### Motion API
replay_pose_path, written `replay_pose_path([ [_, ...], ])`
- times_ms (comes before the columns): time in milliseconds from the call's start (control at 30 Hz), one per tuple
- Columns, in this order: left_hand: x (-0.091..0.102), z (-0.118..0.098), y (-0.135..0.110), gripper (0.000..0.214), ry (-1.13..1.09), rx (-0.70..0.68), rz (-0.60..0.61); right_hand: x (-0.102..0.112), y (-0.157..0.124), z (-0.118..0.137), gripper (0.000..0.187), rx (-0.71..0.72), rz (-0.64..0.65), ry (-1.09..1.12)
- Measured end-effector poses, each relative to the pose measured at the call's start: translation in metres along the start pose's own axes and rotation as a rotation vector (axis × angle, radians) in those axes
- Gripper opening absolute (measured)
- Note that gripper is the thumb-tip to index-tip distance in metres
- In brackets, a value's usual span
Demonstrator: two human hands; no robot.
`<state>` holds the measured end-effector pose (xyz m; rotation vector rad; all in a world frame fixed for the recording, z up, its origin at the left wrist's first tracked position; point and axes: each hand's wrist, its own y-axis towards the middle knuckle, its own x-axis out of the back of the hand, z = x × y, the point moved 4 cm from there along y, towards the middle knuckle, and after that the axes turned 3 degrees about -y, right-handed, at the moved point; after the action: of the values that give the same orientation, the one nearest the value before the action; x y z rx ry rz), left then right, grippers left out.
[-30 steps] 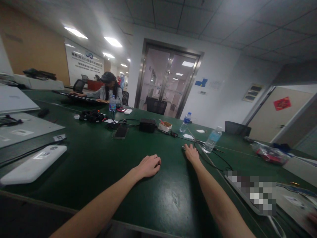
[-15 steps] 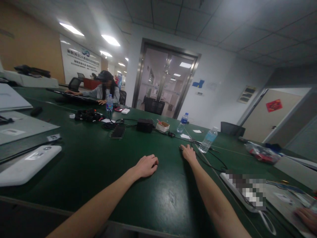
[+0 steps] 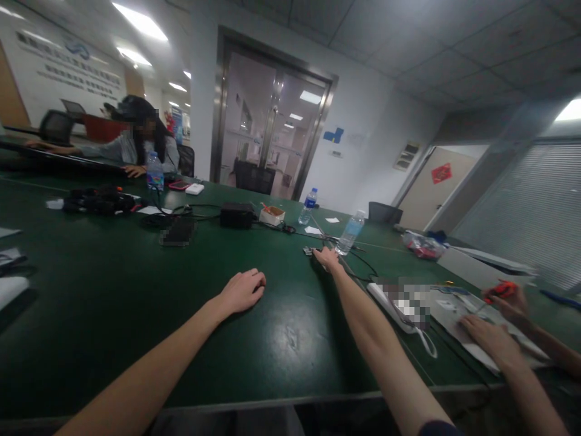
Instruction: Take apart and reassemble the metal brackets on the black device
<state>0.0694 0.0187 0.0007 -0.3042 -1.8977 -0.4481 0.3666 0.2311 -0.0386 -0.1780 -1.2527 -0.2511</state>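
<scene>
My left hand (image 3: 244, 289) rests palm down on the green table (image 3: 190, 339). Its fingers are loosely bent and no object shows in them. Farther forward, my right hand (image 3: 327, 258) reaches out low over the tabletop. A small grey, flat piece (image 3: 307, 251) sticks out from its pinched fingertips; its kind is too small to make out. Close beyond this hand stands a clear water bottle (image 3: 351, 233) with a light blue label. Black cables (image 3: 361, 266) run along the table beside the right wrist.
A box of small items (image 3: 272, 215), a black box (image 3: 237, 215) and another bottle (image 3: 308, 206) stand farther back. At right a person's hands (image 3: 492, 339) hold a red-handled tool (image 3: 502, 292) over papers. A white device (image 3: 379, 297) lies between us. Another person (image 3: 149, 139) sits far left.
The view has swung to the right, so more of the neighbour's hands shows. My right hand has reached slightly forward, and the grey piece now shows at its fingertips. My left hand stays resting.
</scene>
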Motion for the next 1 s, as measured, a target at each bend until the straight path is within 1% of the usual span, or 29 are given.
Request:
replay_pose_path([
  [133,-0.001,0.002,0.001,0.023,-0.003,-0.001,0.002,-0.005,0.011,0.005,0.083,-0.069,0.030,0.037],
  [267,-0.002,0.004,0.001,0.024,-0.007,0.002,0.005,-0.013,0.016,0.012,0.085,-0.053,0.043,0.046],
  [467,-0.001,0.001,0.001,0.025,0.002,0.002,0.006,-0.019,0.012,0.013,0.081,-0.019,-0.060,-0.024],
  [600,0.000,0.001,0.001,0.025,-0.002,0.012,0.007,-0.018,0.006,0.015,0.081,-0.024,-0.093,-0.012],
  [700,0.000,0.001,0.001,0.024,0.001,0.010,0.009,-0.016,0.002,0.015,0.079,-0.016,-0.093,0.011],
  [833,0.000,0.000,0.000,0.023,0.010,0.013,0.011,-0.015,-0.001,0.014,0.078,-0.023,-0.061,0.002],
  [1000,-0.001,0.000,0.000,0.023,0.007,0.020,0.004,-0.012,-0.005,0.013,0.078,-0.021,-0.089,0.063],
])
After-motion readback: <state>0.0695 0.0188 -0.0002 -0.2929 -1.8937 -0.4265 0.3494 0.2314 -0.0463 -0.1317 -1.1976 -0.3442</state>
